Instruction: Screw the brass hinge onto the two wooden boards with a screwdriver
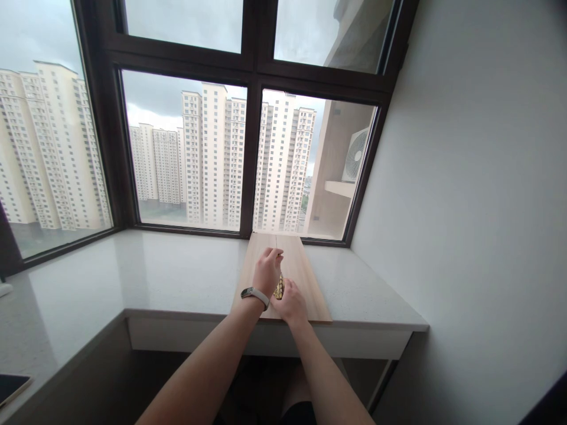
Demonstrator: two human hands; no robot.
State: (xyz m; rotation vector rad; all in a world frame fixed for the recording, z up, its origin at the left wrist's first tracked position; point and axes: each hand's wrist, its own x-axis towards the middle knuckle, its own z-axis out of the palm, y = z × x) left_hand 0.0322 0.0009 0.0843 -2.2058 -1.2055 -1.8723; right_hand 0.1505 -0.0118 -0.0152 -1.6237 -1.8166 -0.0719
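Note:
A small gold-coloured object with a patterned, shiny surface (279, 289) is in the grasp of my right hand (293, 300), whose fingers wrap its right side. Its exact kind cannot be made out. My left hand (266, 270) is just above and beyond it, with fingertips pinched together near a tiny dark item. What that pinch holds is too small to name. A thin dark line shows beyond the fingertips. Both hands are over a light wooden board (308, 289), and a fitness band (256, 295) circles my left wrist.
The board lies on a white stone-like counter (190, 271) with its front edge close to me. Dark-framed windows (252, 118) rise behind it, and a pale wall (465, 177) stands to the right. A dark flat object (13, 386) lies at the lower left.

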